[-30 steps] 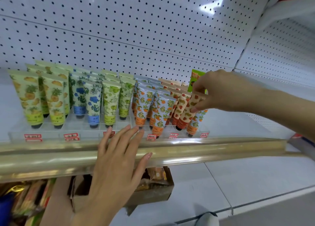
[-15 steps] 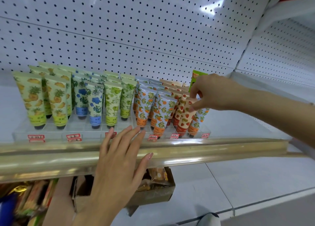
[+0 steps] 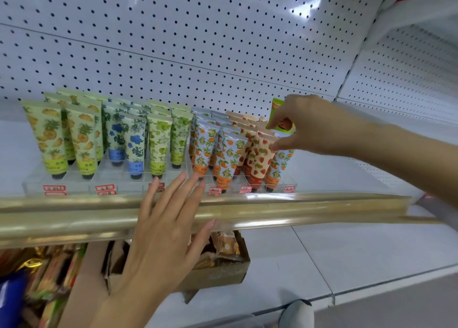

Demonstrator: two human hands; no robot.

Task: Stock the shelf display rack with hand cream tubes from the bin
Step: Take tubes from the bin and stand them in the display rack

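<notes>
SHELF STOCKING: A person's right grip (image 3: 309, 125) pinches the flat crimped top of a strawberry tube (image 3: 260, 163) between thumb and forefinger. The tube stands cap-down near the right end of the clear rack (image 3: 74, 182), tilted, and touches the orange tubes (image 3: 228, 154) beside it. The left grip (image 3: 161, 233) holds nothing, its fingers straight and spread. Its fingertips lie over the rack's front wall near the middle, but whether they press it cannot be told. Pineapple tubes (image 3: 49, 139) and other prints fill the rows to the left, behind the gold rail (image 3: 322, 204). A box (image 3: 223, 275) of packets sits on the shelf below, and no bin of tubes is in view.

The tube looks light, glossy and soft-walled, so a squeeze at mid-body would likely dent it or let it slip. The crimped end is probably the stiffest place to hold. The narrow cap makes a poor footing, and a careless nudge could tip the neighbours. The tube seems almost seated and probably needs straightening before release.
</notes>
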